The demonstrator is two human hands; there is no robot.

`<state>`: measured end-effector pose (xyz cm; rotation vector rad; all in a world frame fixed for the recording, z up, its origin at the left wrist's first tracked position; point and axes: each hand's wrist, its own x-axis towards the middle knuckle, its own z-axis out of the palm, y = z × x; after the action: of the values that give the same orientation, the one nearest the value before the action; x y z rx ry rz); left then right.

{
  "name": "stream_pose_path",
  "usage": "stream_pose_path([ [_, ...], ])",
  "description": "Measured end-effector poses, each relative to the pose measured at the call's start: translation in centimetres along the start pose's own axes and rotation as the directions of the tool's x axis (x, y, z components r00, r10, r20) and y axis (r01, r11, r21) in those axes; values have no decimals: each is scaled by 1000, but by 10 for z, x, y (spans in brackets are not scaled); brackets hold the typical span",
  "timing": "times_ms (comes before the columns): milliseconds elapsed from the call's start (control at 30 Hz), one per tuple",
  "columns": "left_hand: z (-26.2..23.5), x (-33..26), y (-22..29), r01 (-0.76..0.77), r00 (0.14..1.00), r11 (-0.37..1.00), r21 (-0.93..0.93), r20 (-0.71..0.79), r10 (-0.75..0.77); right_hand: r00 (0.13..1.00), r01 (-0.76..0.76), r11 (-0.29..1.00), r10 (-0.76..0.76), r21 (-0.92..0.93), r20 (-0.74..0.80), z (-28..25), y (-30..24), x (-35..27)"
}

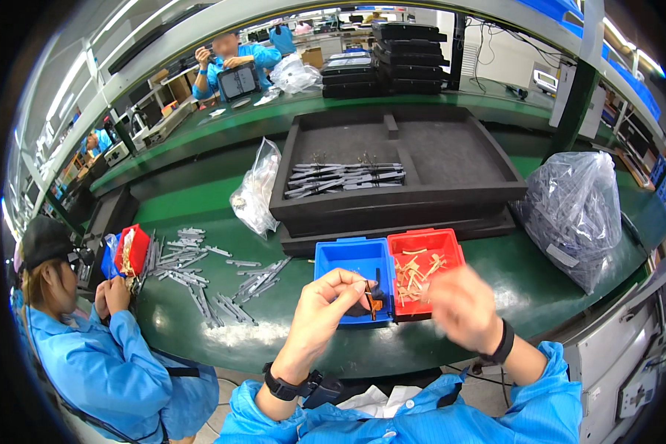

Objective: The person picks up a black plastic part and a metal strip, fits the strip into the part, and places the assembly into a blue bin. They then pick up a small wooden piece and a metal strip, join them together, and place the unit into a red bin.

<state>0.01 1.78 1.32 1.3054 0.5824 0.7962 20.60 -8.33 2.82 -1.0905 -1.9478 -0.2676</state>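
In front of me, my left hand (324,305) is closed in a pinch over the blue bin (333,255). A small dark-and-orange flex cable (377,303) hangs from its fingertips; its upper end is covered by the fingers. My right hand (462,307) is above the near right part of the red bin (451,240), smeared by motion, so its fingers and anything in them cannot be made out. Inside the red bin lie several thin tan strips (413,272). Some dark small parts show in the blue bin, partly behind my left hand.
Loose grey bar-shaped parts (185,259) lie to the left. A black foam tray (451,148) with similar parts stands behind the bins, between a clear bag (255,189) and a full plastic bag (573,214). A co-worker (89,333) works at the left beside another red bin (133,251).
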Motion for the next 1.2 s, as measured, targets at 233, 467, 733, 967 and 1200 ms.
stream_pose_path([
  [233, 2, -6, 2, 24, 1000, 998, -52, 5, -24, 973, -186, 977, 170, 99, 155, 12, -6, 16],
  [467, 0, -16, 4, 22, 1000, 990, -142, 21, -20, 996, -65, 981, 54, 181, 69, 40, -18, 14],
  [733, -33, -35, 2, 50, 998, 981, -186, -36, -58, 978, -208, 930, 190, 301, 88, 22, -43, 10],
  [967, -146, -81, 9, 21, 910, -88, 996, 18, 414, 864, -494, 770, 485, 404, 134, 7, -39, -9],
  [1200, -152, -81, 3, -218, 947, -517, 828, 308, 94, 760, -633, 628, 616, 453, 207, 17, -34, -18],
])
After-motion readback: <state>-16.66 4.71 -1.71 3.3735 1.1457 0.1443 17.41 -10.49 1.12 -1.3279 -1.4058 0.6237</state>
